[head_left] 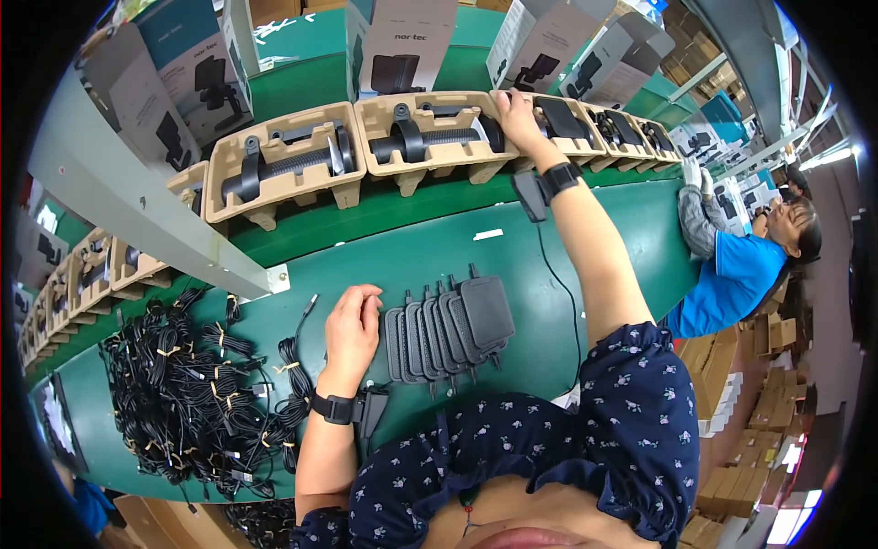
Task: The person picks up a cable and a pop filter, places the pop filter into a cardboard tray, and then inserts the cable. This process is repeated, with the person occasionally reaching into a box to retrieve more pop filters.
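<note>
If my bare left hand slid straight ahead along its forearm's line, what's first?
Your left hand would likely meet the dark green raised ledge first, just below the brown molded-pulp tray of black parts, though depth is unclear.

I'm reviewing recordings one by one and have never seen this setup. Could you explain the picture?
There is no machine here: a person works with two bare hands. The single picture comes from a wide fisheye camera on their head, looking down, so straight edges bend.

On the smooth green table lie a fan of flat, dark grey rectangular pieces and a heap of bundled black cables. Behind stands a row of tan moulded trays holding black parts.

The left hand rests beside the grey pieces, apparently holding nothing. The right hand reaches to the trays; whether it grips anything is unclear.
</note>
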A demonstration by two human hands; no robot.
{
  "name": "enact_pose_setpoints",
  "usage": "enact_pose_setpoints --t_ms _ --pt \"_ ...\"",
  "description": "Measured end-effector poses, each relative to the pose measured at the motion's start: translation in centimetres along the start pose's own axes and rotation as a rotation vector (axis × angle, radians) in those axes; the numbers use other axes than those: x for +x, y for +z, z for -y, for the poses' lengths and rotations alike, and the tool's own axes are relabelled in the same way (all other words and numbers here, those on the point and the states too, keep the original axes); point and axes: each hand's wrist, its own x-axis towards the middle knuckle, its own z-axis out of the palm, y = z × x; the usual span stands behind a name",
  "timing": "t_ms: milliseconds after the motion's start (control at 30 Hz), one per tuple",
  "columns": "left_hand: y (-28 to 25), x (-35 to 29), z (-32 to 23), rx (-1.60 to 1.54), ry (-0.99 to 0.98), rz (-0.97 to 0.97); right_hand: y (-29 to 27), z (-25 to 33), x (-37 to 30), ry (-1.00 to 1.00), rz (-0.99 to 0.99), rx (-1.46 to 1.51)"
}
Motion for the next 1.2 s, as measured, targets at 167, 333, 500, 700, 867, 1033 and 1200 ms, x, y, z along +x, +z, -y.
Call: enact_pose_setpoints --t_ms 167,333,500,700,867,1033,1200 --pt "-0.4 -0.4 0.3 0.016 -0.006 0.013 -3.6 0.2 -0.4 -0.061 0.268 -0.285" --pt "-0.5 -0.4 0.2 0.0 -0.033 0.014 -3.4 0.1 -1.7 -0.276 -0.141 -0.036" --pt "-0.3 -0.1 0.1 0.006 -0.04 0.043 -3.8 -2.6 -1.0 -0.325 -0.012 -0.183" --pt "-0.8 -0.5 0.9 0.037 -0.067 0.03 -2.3 -0.3 -0.3 -0.16 0.212 -0.373" --pt "-0.3 0.2 1.2 0.005 -0.103 0.071 -1.8 -2.7 -2.3 -0.323 0.157 -0.73" --pt "0.1 0.4 1.7 0.0 -0.124 0.069 -7.1 1.8 -10.0 -0.683 0.27 -0.375" --pt "-0.4 -0.1 2.9 0.004 -0.145 0.067 -11.3 7.4 -20.7 -0.662 1.081 -0.023"
